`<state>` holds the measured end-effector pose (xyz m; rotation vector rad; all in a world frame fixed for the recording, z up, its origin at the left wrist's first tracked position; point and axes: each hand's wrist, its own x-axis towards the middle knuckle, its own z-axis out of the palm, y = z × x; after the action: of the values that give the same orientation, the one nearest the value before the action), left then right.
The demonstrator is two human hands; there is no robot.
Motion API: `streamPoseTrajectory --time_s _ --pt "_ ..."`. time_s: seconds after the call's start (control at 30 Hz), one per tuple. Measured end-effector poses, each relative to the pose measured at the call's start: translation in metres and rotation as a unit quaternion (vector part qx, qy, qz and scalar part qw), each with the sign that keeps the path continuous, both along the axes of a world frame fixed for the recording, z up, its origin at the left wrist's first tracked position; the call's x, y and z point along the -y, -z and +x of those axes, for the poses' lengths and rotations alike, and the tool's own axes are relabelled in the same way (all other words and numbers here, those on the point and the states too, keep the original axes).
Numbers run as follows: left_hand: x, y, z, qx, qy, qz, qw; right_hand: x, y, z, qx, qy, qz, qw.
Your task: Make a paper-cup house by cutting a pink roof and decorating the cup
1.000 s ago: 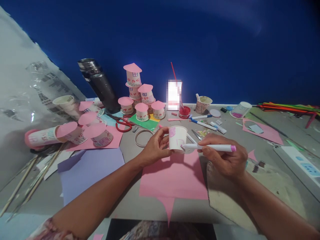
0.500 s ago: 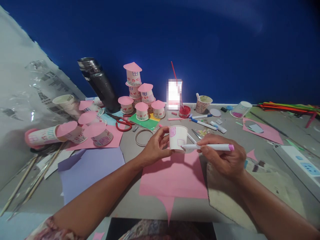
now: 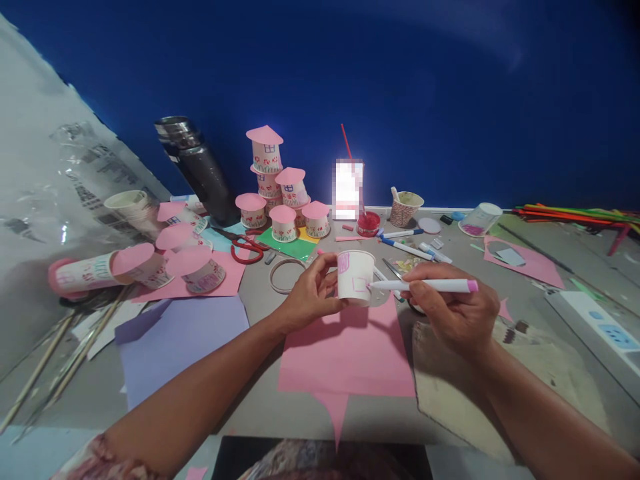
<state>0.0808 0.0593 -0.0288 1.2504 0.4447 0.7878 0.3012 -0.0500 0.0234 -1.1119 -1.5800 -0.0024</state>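
My left hand point(image 3: 311, 295) grips a small white paper cup point(image 3: 355, 276) held upside down over a pink paper sheet point(image 3: 350, 353). Pink marks are drawn on the cup's side. My right hand point(image 3: 453, 310) holds a white marker with a pink end point(image 3: 430, 285). Its tip touches the cup's side beside a drawn pink square.
A stack of pink-roofed cup houses point(image 3: 280, 193) stands at the back, with more lying at the left point(image 3: 145, 263). Red scissors point(image 3: 247, 248), a dark flask point(image 3: 200, 167), a tape ring point(image 3: 285, 275), markers point(image 3: 407, 248), a red paint pot point(image 3: 369, 223) and purple paper point(image 3: 175, 340) lie around.
The marker tip has moved slightly up and right along the cup's side, and the right hand has shifted a little to the right. The left hand keeps the cup steady.
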Motion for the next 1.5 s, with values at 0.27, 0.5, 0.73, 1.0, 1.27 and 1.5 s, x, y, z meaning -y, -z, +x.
streamPoseTrajectory --time_s 0.27,0.5,0.73,1.0,1.27,1.5 --pt "0.0001 0.0034 -0.0018 -0.004 0.009 0.005 1.0 -0.0003 -0.0005 -0.0001 0.008 0.016 0.001 1.0" --pt "-0.0004 0.0018 -0.0008 0.006 0.011 -0.002 1.0 -0.0004 -0.0014 -0.0003 0.008 0.003 -0.015 1.0" --pt "0.0015 -0.0025 0.0009 0.01 -0.006 -0.01 1.0 -0.0001 -0.0056 -0.0015 0.013 -0.037 -0.001 0.999" --pt "0.0016 -0.0041 0.001 0.003 -0.012 -0.014 1.0 0.0011 -0.0015 0.0004 0.012 -0.036 -0.011 0.999" --pt "0.004 -0.0014 -0.0001 -0.026 -0.01 0.028 0.999 0.0003 -0.0023 -0.0021 0.019 -0.032 0.006 0.999" --pt "0.0078 -0.0042 0.0004 -0.039 -0.004 0.065 0.997 -0.0026 -0.0002 -0.0038 0.05 -0.045 0.038 0.997"
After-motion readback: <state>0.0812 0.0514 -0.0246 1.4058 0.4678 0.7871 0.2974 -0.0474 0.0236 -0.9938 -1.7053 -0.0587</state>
